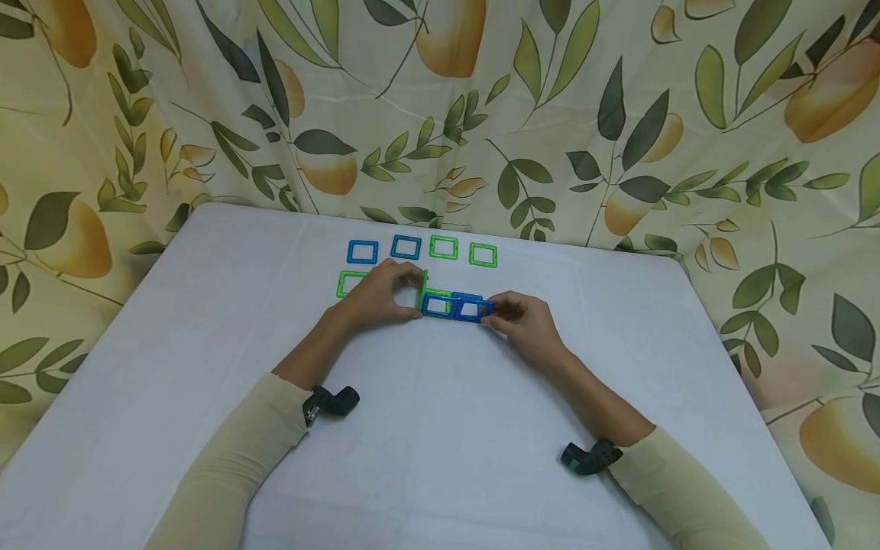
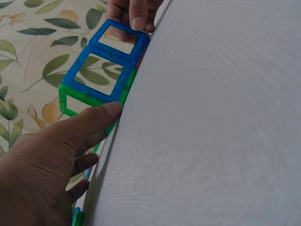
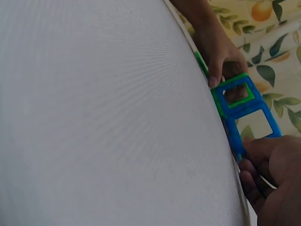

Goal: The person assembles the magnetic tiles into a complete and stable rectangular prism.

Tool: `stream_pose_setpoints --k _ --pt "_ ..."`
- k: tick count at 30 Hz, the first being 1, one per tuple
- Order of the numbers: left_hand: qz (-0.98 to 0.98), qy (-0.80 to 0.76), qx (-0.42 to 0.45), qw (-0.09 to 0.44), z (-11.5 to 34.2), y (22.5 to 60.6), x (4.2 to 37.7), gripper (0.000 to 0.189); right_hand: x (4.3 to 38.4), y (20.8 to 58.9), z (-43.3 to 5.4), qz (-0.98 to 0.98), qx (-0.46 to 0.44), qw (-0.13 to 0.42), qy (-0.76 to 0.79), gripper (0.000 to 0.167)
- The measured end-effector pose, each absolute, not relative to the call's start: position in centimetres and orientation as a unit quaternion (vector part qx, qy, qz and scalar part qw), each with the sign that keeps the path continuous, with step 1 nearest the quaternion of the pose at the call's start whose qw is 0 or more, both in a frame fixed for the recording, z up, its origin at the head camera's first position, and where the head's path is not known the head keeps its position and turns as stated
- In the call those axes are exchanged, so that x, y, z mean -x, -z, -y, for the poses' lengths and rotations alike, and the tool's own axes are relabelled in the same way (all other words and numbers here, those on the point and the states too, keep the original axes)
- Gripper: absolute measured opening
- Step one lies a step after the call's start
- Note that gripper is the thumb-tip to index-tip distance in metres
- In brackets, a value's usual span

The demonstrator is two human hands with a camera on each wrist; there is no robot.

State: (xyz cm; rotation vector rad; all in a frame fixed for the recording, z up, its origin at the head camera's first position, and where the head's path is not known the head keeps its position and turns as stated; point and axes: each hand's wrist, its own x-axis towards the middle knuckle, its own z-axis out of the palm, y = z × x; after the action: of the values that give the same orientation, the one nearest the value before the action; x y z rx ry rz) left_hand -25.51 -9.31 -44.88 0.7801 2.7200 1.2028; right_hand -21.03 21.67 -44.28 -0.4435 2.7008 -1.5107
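Two blue square magnetic tiles stand upright side by side, the left one (image 1: 437,315) and the right one (image 3: 230,125). A green magnetic tile (image 1: 422,294) stands at their left end, at an angle to them. More green and blue tile edges show behind and below. My left hand (image 1: 374,294) pinches the upright green tile between thumb and fingers, the thumb at its near corner by the blue tile. At the other end, my right hand (image 1: 525,325) pinches the outer edge of the right blue tile; some fingertips are hidden behind it.
Behind the hands lie loose tiles in a row: a blue one (image 1: 363,242), another blue one (image 1: 406,257), a green one (image 1: 443,257) and a second green one (image 1: 483,265). One more green tile (image 1: 351,273) is partly covered by my left hand. Patterned cloth (image 1: 440,153) hangs behind the white table (image 1: 440,428).
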Motion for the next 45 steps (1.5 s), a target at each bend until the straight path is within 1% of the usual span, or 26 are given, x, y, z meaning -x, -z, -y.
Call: stream_pose_setpoints --k 12,26,35,39,45 --pt "-0.885 -0.387 -0.256 0.032 9.4 45.2 25.7 0.062 21.1 44.2 -21.8 -0.873 0.151 0.013 0.463 0.028" --pt "-0.886 -0.386 -0.252 0.034 9.3 45.0 25.5 0.064 20.9 44.3 -21.7 -0.876 0.162 0.006 0.454 0.028" --pt "-0.882 -0.392 -0.260 0.031 9.4 45.2 25.7 0.069 20.4 44.0 -21.1 -0.859 0.173 0.049 0.479 0.026" --pt "-0.881 -0.390 -0.268 0.024 9.4 45.2 25.7 0.065 20.0 44.0 -20.8 -0.858 0.173 0.060 0.481 0.026" --pt "-0.880 -0.390 -0.268 0.023 9.3 45.1 25.8 0.053 18.9 43.4 -20.0 -0.865 0.186 0.078 0.459 0.030"
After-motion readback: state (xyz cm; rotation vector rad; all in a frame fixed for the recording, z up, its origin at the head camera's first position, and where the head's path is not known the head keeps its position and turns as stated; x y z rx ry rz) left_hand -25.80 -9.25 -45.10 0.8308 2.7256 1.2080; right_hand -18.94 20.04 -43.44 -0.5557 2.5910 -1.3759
